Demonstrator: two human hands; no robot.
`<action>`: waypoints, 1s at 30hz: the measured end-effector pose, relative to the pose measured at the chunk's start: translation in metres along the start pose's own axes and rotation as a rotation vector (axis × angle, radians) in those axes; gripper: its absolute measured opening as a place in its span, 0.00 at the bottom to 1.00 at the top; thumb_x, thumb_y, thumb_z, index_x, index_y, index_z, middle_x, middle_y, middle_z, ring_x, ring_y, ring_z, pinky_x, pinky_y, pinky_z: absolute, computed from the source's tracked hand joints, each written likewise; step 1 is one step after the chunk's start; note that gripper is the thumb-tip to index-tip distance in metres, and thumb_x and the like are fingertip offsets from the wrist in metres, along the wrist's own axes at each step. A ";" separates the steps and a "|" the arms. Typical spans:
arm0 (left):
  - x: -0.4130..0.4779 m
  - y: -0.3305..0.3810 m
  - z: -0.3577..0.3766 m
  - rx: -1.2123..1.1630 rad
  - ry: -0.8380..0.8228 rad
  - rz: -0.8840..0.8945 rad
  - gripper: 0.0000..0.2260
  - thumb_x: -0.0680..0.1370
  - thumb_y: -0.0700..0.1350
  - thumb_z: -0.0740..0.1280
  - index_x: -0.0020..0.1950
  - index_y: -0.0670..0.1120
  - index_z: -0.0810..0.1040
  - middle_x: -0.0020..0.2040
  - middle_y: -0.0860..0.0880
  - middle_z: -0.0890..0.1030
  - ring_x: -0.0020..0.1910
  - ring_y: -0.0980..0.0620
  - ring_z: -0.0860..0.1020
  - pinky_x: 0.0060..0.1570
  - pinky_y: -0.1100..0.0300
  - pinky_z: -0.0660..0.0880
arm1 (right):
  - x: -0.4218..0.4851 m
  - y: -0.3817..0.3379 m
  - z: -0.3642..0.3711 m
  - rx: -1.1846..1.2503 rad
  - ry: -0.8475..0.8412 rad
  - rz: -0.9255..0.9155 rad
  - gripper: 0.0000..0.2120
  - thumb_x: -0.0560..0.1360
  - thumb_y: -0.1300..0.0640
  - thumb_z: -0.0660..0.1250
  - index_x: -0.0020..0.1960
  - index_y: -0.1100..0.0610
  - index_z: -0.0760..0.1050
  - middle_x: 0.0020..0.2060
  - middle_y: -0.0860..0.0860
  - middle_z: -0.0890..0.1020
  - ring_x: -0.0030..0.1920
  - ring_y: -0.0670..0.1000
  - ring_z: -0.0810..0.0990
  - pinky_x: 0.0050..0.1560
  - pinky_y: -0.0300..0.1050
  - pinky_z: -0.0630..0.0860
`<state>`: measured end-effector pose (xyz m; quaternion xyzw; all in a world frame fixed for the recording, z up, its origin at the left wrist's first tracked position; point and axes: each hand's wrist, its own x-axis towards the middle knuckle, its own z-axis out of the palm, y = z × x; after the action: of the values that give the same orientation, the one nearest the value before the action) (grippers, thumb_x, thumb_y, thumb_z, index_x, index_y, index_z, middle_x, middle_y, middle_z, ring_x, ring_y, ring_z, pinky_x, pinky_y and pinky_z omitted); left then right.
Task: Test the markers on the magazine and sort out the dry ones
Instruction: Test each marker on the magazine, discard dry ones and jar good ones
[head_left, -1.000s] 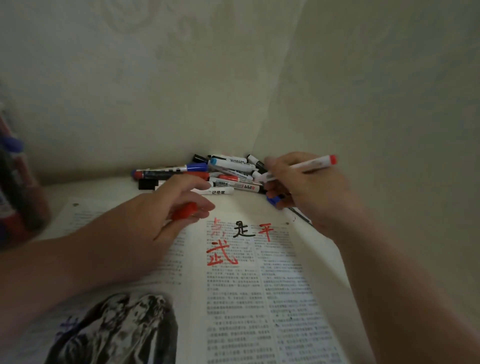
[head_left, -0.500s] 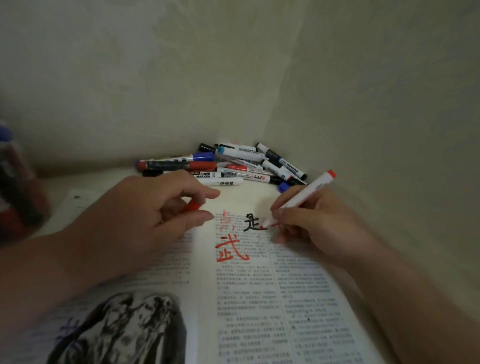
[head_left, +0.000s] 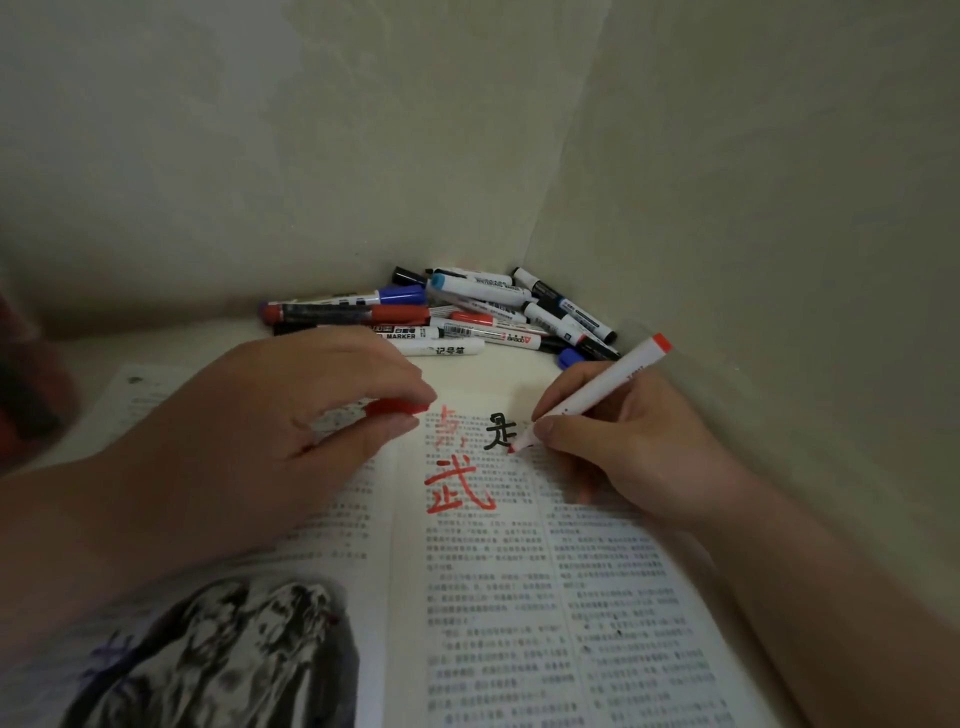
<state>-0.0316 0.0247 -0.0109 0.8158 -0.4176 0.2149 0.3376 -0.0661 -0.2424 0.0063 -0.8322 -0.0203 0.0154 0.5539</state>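
Observation:
An open magazine lies before me, with red and black characters drawn at the top of its right page. My right hand grips a white marker with a red end; its red tip touches the page just right of the black character. My left hand rests on the left page and pinches the marker's red cap between thumb and fingers. A pile of several capped markers lies in the corner behind the magazine.
Walls close in behind and on the right, forming a corner. A blurred container with dark and red items stands at the far left edge. A dark printed picture fills the lower left page.
My right hand came down from the marker pile to the page and set the red tip beside the black character. My left hand kept hold of the cap.

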 end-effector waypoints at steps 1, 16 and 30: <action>0.000 -0.001 0.000 0.000 0.004 0.002 0.08 0.79 0.47 0.68 0.55 0.49 0.84 0.53 0.57 0.83 0.55 0.57 0.80 0.55 0.59 0.75 | 0.000 0.001 0.000 -0.003 0.001 -0.004 0.09 0.75 0.66 0.72 0.38 0.56 0.81 0.31 0.62 0.78 0.26 0.53 0.73 0.26 0.44 0.73; -0.004 0.002 -0.001 -0.040 -0.107 -0.074 0.06 0.76 0.56 0.70 0.51 0.58 0.79 0.48 0.64 0.80 0.49 0.63 0.79 0.49 0.67 0.73 | 0.000 0.000 0.003 -0.052 0.003 0.002 0.07 0.75 0.66 0.72 0.38 0.59 0.80 0.25 0.55 0.77 0.24 0.54 0.71 0.26 0.43 0.68; -0.004 -0.009 0.004 0.012 -0.198 0.022 0.05 0.78 0.58 0.66 0.48 0.59 0.77 0.46 0.62 0.77 0.48 0.57 0.77 0.47 0.63 0.72 | 0.001 -0.001 0.001 -0.111 0.028 0.016 0.06 0.75 0.66 0.71 0.40 0.62 0.78 0.24 0.53 0.74 0.22 0.51 0.69 0.23 0.39 0.66</action>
<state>-0.0262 0.0277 -0.0196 0.8303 -0.4565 0.1395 0.2876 -0.0653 -0.2405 0.0072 -0.8619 -0.0069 0.0072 0.5070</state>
